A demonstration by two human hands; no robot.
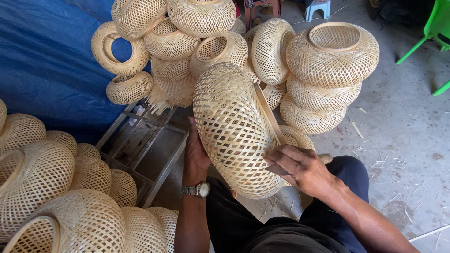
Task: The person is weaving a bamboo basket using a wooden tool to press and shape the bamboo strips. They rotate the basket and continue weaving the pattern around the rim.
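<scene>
A round woven bamboo basket shell (232, 126) rests tilted on my lap in the middle of the head view. My left hand (196, 151), with a metal wristwatch on the wrist, presses flat against its left side. My right hand (300, 168) grips the loose bamboo strips (268, 117) that fan out at the basket's open right rim. The fingers are closed around the strip ends near the lower edge. My dark trousers show under the basket.
Piles of finished woven bamboo baskets stand behind (187, 33), at the right (330, 58) and at the lower left (51, 187). A blue tarp (42, 61) hangs at the left. A grey metal frame (145, 140) lies on the concrete floor. Green chair legs (433, 33) show top right.
</scene>
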